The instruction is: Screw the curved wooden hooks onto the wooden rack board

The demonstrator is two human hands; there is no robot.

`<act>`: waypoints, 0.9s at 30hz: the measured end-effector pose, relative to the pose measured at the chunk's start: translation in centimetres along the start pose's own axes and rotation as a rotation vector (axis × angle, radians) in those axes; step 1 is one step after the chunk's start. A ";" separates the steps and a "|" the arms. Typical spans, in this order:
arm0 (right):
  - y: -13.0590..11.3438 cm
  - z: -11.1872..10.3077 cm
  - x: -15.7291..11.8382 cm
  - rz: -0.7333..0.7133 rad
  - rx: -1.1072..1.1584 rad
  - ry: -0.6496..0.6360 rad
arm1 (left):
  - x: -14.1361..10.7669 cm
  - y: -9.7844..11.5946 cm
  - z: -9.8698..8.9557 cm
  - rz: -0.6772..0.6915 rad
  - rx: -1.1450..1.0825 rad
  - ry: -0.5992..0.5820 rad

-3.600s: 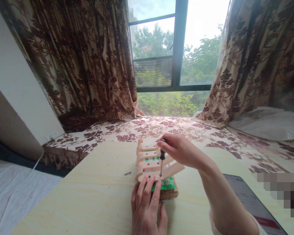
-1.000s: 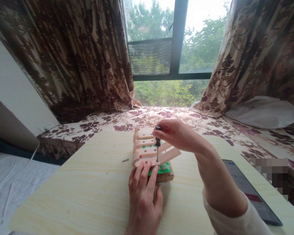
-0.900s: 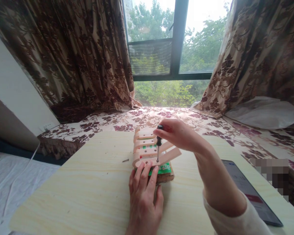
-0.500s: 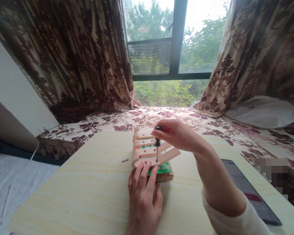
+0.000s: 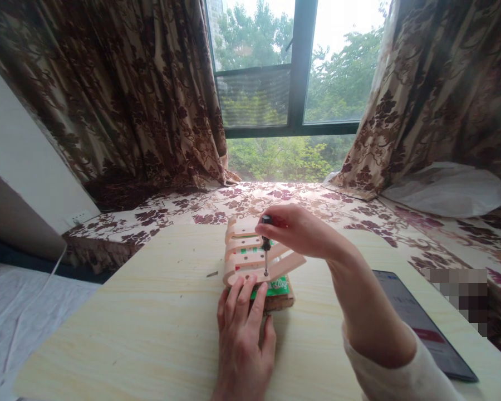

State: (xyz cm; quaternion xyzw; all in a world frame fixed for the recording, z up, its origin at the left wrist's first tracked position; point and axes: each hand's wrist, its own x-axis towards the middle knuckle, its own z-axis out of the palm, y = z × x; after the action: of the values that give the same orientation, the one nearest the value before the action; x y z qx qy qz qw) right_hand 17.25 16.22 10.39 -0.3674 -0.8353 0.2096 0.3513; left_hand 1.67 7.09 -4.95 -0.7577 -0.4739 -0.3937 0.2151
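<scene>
My right hand [image 5: 290, 227] is closed round the black handle of a screwdriver [image 5: 266, 245]. The screwdriver stands nearly upright, its tip at a dark screw hole in the nearest slat of a pale wooden piece [image 5: 256, 274]. Several parallel slats with curved left ends and dark holes make up this piece, and some slant off to the right. Under it are a green printed packet [image 5: 279, 286] and a brown block [image 5: 280, 302]. From the near side, my left hand [image 5: 245, 334] steadies the wooden piece, fingertips on the nearest slat and thumb beside the block.
A small dark screw [image 5: 212, 274] lies on the pale tabletop [image 5: 150, 328], left of the wooden piece. At the right edge rests a tablet-like device [image 5: 430, 328]. Beyond the table is a flower-patterned ledge [image 5: 284, 194] below the window.
The screwdriver and my right hand have shifted very slightly left in the picture, along with the whole view. Its tip stays at the same hole, and my left hand keeps its place.
</scene>
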 end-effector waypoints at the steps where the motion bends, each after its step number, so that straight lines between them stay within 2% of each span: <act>1: 0.2 0.2 0.1 0.010 -0.012 0.020 | 0.0 0.0 0.0 0.001 0.001 0.000; 5: 0.2 0.2 0.0 0.035 -0.037 0.045 | 0.1 0.1 0.0 -0.004 -0.002 0.008; 9: -0.3 -0.5 -0.5 0.005 0.055 -0.081 | -0.1 0.1 0.0 -0.004 -0.008 0.009; 11: -0.2 -0.6 -0.6 -0.004 0.074 -0.101 | -0.2 0.0 0.0 -0.005 -0.008 0.002; 18: 0.5 0.1 0.1 0.042 -0.075 0.080 | -0.1 0.0 0.0 -0.003 0.005 -0.006; 20: 0.2 0.0 -0.1 0.041 -0.064 0.048 | -0.1 0.0 0.1 -0.005 0.006 -0.009; 24: -0.3 -0.4 -0.6 0.017 0.048 -0.094 | -0.2 -0.1 0.2 -0.012 -0.004 -0.008; 27: -0.1 -0.2 -0.5 0.010 0.044 -0.062 | -0.2 -0.1 0.2 -0.005 0.000 0.001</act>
State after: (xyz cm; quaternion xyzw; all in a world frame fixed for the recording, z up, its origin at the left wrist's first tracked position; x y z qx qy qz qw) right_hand 17.54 15.79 10.37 -0.3570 -0.8392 0.2409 0.3320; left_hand 1.61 7.16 -5.26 -0.7563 -0.4758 -0.3945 0.2144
